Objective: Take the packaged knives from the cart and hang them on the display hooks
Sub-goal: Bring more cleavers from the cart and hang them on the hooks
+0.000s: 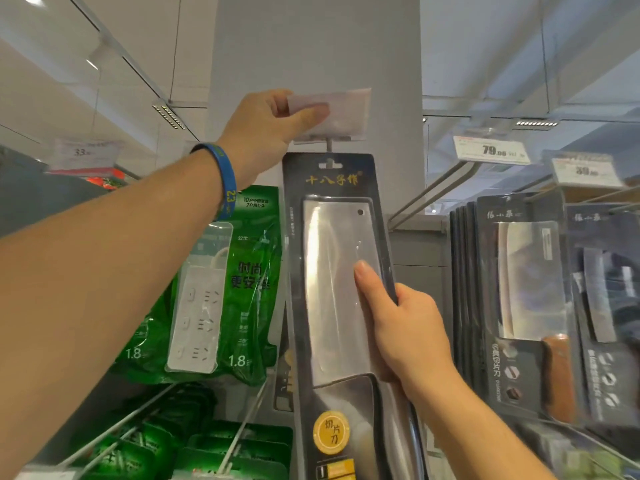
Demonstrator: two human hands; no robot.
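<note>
- Shop aisle, grey pillar (311, 46) behind.
- Left hand (266, 129) raised, pinching clear plastic price-tag flap (346, 112).
- Right hand (405, 327) grips upright black carded steel cleaver pack (332, 271), printed "十八子作", "切片刀".

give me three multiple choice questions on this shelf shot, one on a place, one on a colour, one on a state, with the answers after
1. Where do the green power strip packs hang relative to the knife pack held by the right hand?
A) to its left
B) to its right
C) above it

2. What colour is the wristband on the left wrist?
A) red
B) blue
C) white

3. What is the left hand doing?
A) hanging idle
B) pinching the price tag flap
C) gripping a second knife

Answers:
1 A, the green packs show left of the knife pack's black card.
2 B, the band is blue with pale print.
3 B, thumb and fingers pinch the flap just above the top of the knife pack.
</note>
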